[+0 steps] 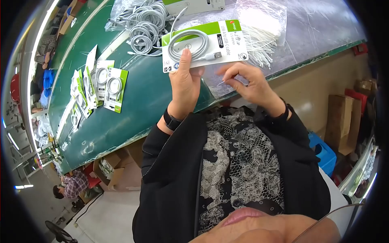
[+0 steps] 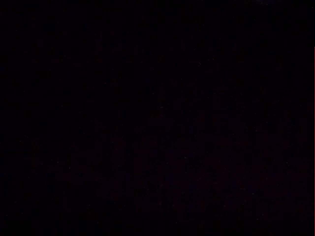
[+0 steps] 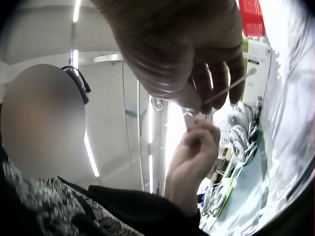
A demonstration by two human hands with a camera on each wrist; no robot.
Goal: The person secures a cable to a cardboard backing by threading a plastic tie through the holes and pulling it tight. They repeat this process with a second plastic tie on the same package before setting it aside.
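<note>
A green and white cable card [image 1: 226,38] with a coiled grey USB cable [image 1: 204,39] on its front is held up over the table. My left hand [image 1: 185,85] grips its lower edge, thumb on the front. To the right of the card, my right hand [image 1: 253,86] pinches a thin white tie between thumb and curled fingers. In the right wrist view the white tie [image 3: 226,91] sticks out from the fingers of my right hand [image 3: 172,49], with my left hand [image 3: 194,157] beyond. The left wrist view is black.
Loose grey cables [image 1: 146,28] lie behind the card, and a bag of white ties [image 1: 263,36] lies to its right. Several packaged cables [image 1: 114,89] rest on the green table [image 1: 101,129] at left. Cardboard boxes [image 1: 342,121] stand beyond the table's right side.
</note>
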